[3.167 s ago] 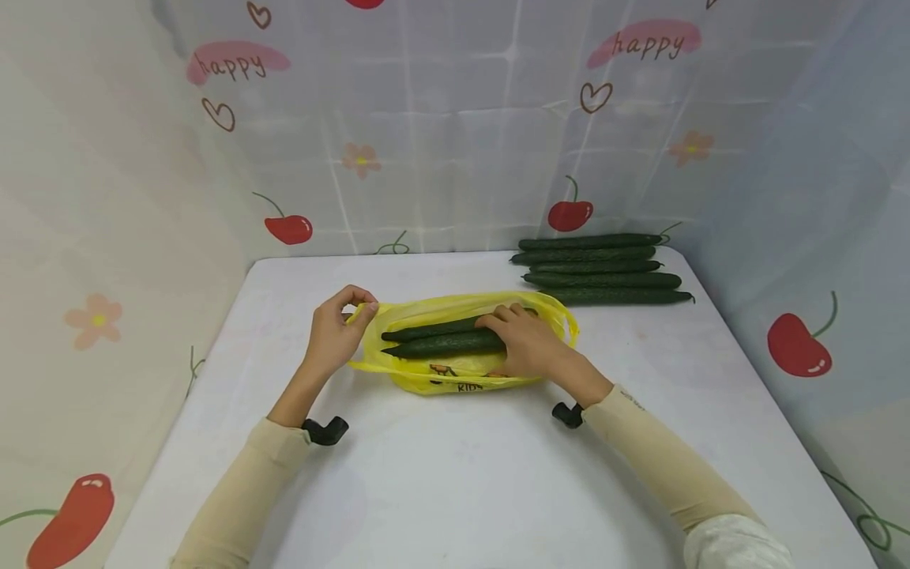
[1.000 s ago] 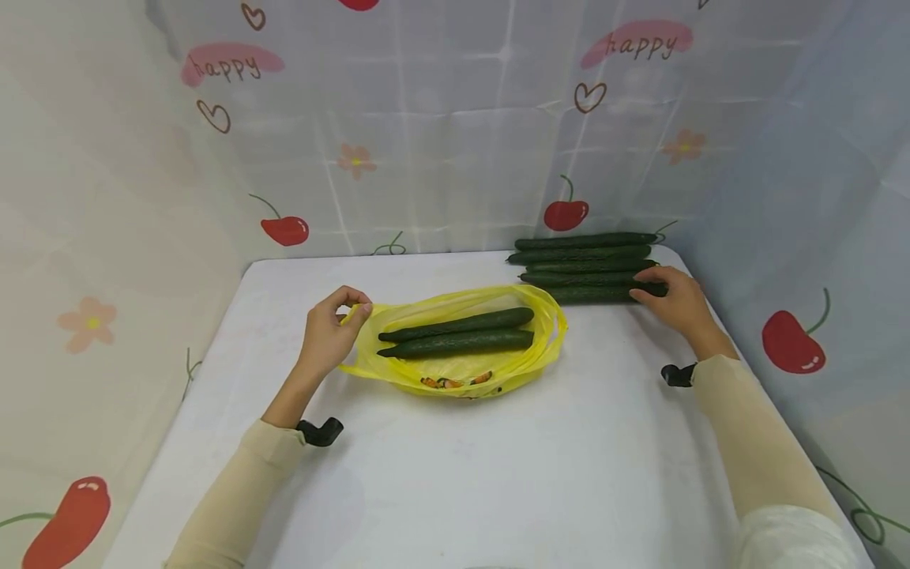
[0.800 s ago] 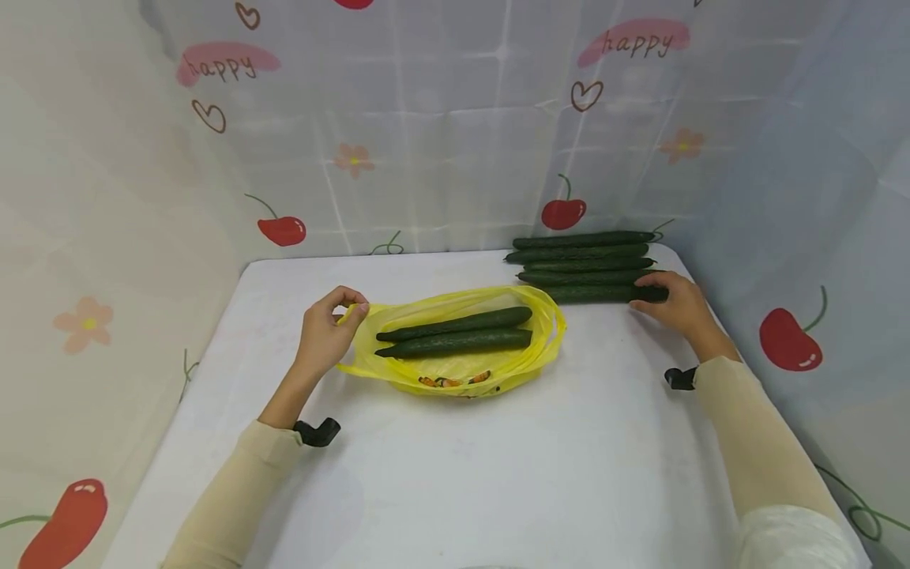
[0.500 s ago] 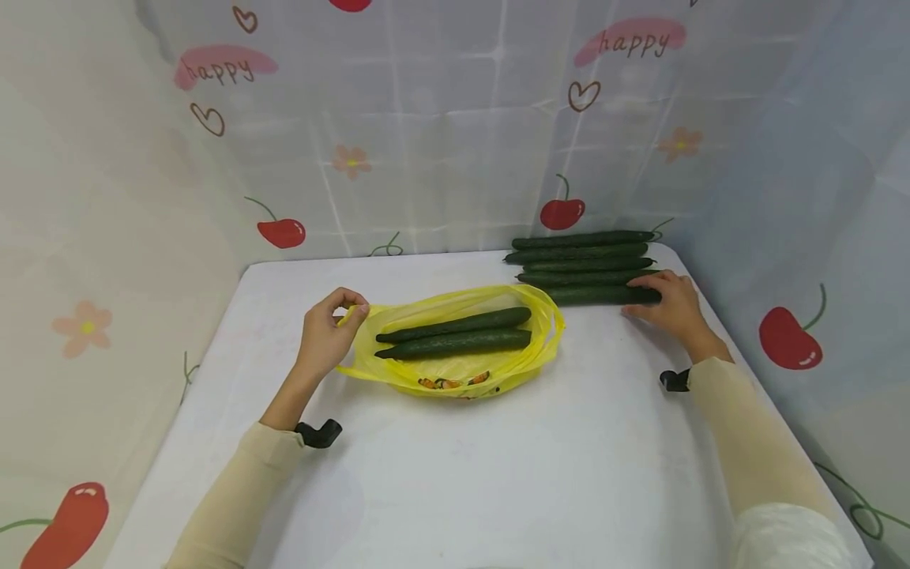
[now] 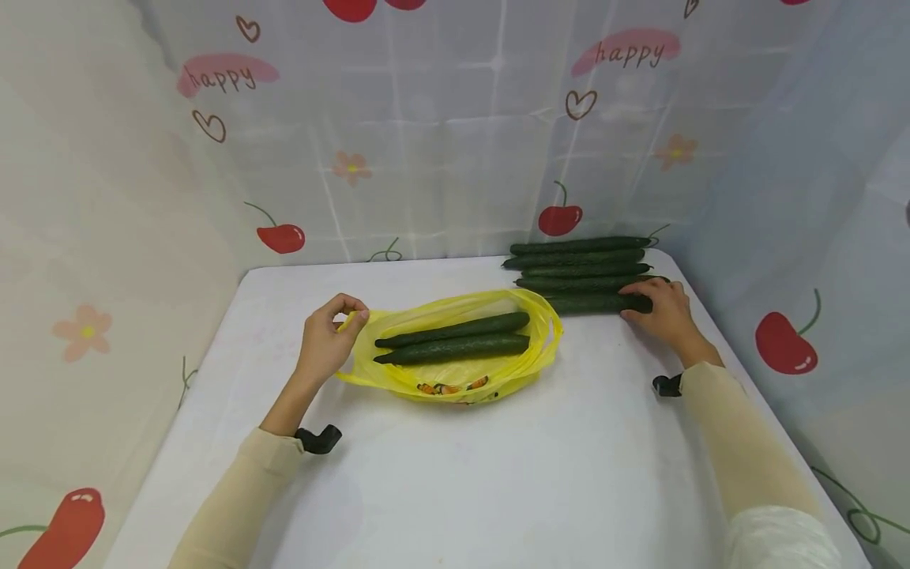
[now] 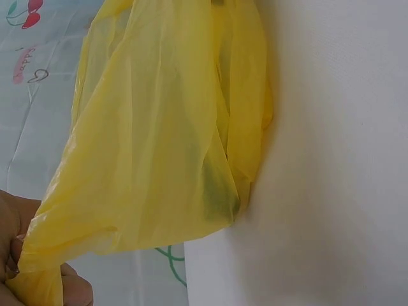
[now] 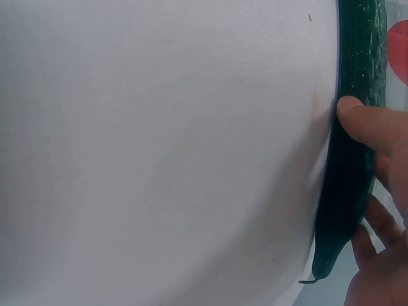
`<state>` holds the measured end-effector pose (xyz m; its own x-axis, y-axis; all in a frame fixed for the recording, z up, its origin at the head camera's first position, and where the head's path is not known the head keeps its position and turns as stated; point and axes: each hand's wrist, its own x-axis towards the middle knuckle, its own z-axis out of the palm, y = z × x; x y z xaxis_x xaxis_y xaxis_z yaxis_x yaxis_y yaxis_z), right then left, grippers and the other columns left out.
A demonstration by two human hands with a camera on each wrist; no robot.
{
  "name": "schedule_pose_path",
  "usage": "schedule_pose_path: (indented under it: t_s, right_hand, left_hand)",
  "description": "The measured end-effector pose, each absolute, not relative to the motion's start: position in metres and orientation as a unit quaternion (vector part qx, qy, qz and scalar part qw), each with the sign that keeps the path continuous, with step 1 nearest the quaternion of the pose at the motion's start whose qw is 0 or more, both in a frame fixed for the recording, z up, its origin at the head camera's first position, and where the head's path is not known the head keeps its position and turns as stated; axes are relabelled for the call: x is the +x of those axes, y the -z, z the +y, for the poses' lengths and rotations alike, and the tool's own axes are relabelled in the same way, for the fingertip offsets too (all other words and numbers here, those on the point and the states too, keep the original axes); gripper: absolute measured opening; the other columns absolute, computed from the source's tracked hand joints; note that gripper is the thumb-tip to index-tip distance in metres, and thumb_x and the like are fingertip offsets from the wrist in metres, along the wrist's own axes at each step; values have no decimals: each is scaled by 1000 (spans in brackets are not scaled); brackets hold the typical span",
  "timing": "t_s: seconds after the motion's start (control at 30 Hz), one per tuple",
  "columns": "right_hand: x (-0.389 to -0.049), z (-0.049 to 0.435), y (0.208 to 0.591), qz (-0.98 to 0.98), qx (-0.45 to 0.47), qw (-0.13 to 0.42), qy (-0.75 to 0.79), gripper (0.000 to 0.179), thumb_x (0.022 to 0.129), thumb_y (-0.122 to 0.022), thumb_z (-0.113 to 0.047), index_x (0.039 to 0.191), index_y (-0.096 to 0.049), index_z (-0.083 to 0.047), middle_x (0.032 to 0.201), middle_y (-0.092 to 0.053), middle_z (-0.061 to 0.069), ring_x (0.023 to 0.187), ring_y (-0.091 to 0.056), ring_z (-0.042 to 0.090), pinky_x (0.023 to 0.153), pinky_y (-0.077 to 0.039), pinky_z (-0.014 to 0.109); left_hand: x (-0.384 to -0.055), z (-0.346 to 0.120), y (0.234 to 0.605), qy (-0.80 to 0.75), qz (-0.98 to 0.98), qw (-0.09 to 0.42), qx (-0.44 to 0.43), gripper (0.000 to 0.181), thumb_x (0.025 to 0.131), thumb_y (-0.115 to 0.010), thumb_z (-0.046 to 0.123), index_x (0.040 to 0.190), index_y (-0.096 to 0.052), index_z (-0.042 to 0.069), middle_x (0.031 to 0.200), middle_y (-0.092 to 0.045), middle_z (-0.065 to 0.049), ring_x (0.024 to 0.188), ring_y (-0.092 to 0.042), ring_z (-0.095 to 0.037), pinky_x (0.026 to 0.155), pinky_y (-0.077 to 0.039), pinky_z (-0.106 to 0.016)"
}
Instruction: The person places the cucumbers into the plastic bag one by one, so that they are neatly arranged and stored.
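At the left end of a yellow plastic bag (image 5: 522,378), my left hand (image 5: 325,340) pinches the rim and holds the mouth spread. Two dark green cucumbers (image 5: 455,348) lie side by side inside. In the left wrist view, the bag's thin film (image 6: 153,140) stretches from the fingers at lower left. At the back right, my right hand (image 5: 667,314) grips the nearest cucumber (image 5: 593,304) of a row near its right end. The right wrist view shows the thumb (image 7: 363,118) on one side of this cucumber and fingers curling round the other.
Several more cucumbers (image 5: 579,259) lie parallel behind the gripped one, near the back edge of the white table (image 5: 455,490). A printed curtain (image 5: 441,174) hangs close behind and along both sides. The bag's right end overlaps the gripped cucumber's left end in the head view.
My right hand has left the cucumbers inside the bag, moved right to the row and taken hold of its nearest cucumber. My left hand has stayed at the bag's rim.
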<state>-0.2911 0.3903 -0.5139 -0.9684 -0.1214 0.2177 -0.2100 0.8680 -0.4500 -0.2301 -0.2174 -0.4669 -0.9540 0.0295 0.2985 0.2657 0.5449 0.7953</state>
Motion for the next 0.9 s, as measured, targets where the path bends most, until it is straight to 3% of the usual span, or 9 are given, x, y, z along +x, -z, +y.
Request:
schedule_pose_path:
  t_s: [0.27,0.57,0.9]
  right_hand:
    - [-292,391,513,-965,94,62,-238,40,98,-78,-13,137,-67,-7,147,-57,30,135,-45,59,109,-30,80]
    - [-293,391,506,-968,119,22,-218,42,100,-75,-13,141,-67,-10,146,-57,34,135,-46,58,111,-36,76]
    - [-284,390,507,-958,130,50,-251,38,103,-72,-11,139,-64,-7,134,-56,31,125,-44,55,105,-33,74]
  left_hand:
    - [-230,-218,466,464,-871,133,-89,13,107,-69,26,109,-71,13,109,-72,-11,108,-60,-24,103,-51,-63]
    - [-229,-219,470,460,-873,132,-94,13,107,-69,27,108,-72,14,109,-73,-11,107,-61,-24,101,-53,-63]
    - [-230,-224,466,450,-880,125,-87,14,107,-68,27,110,-71,14,112,-74,-10,113,-62,-28,105,-52,-66]
